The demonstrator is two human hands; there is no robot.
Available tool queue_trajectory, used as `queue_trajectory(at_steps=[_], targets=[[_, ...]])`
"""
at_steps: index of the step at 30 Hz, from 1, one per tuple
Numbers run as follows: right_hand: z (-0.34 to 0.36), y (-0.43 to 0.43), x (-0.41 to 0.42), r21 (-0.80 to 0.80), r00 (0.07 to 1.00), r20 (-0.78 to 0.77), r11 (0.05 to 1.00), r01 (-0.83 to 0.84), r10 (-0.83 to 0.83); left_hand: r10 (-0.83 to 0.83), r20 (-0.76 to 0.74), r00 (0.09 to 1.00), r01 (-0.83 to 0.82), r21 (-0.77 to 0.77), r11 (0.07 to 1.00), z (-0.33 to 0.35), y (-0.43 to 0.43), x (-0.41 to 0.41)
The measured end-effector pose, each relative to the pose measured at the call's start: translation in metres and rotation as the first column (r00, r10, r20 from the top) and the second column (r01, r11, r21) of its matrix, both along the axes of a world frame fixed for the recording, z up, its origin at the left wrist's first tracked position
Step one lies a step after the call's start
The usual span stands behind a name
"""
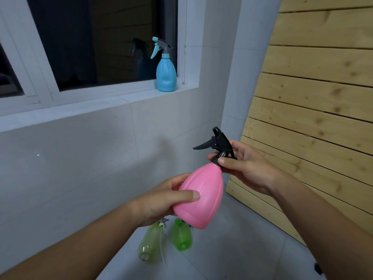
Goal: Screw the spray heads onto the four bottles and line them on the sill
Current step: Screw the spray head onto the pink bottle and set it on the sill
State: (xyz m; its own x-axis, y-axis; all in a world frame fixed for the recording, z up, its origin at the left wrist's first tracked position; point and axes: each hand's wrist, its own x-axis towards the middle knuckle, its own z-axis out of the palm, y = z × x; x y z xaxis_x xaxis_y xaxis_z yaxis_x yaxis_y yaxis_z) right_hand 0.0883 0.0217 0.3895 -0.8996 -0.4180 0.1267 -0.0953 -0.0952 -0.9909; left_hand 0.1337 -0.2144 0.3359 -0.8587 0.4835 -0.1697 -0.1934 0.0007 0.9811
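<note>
A pink bottle is tilted in mid-air in front of me. My left hand grips its body from the left. My right hand pinches the collar of the black spray head sitting on the pink bottle's neck. A blue bottle with a blue-and-grey spray head stands upright on the white window sill, at its right end. Two green bottles lie on the floor below my hands: a pale one with a loose spray head and tube beside it, and a brighter one.
A dark window with a white frame rises behind the sill. A wooden slat panel leans against the wall on the right. The floor is grey tile, with a small black object at the lower right.
</note>
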Motion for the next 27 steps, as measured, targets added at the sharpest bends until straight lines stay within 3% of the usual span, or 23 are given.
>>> queue_trajectory(at_steps=[4,10,14,21,27], targets=[[0.002,0.000,-0.001,0.002,1.000,0.010,1.000,-0.026,0.026,-0.005,0.014,1.000,0.004,0.037,0.999,-0.001,-0.001,-0.001],[-0.008,-0.010,0.000,0.108,0.985,-0.065,0.980,0.168,-0.162,0.149,-0.133,0.980,-0.163,-0.106,0.981,-0.006,0.006,-0.006],[-0.010,-0.014,-0.001,0.043,0.968,-0.014,0.967,0.253,-0.252,0.200,-0.199,0.960,-0.224,-0.109,0.968,-0.006,0.015,-0.002],[-0.012,-0.019,0.002,-0.018,0.950,0.022,0.950,0.312,-0.311,0.172,-0.085,0.981,-0.179,-0.078,0.981,-0.006,0.025,0.002],[-0.019,-0.027,0.005,-0.001,0.955,0.041,0.955,0.296,-0.295,0.199,-0.106,0.974,-0.216,-0.185,0.959,-0.005,0.022,0.001]])
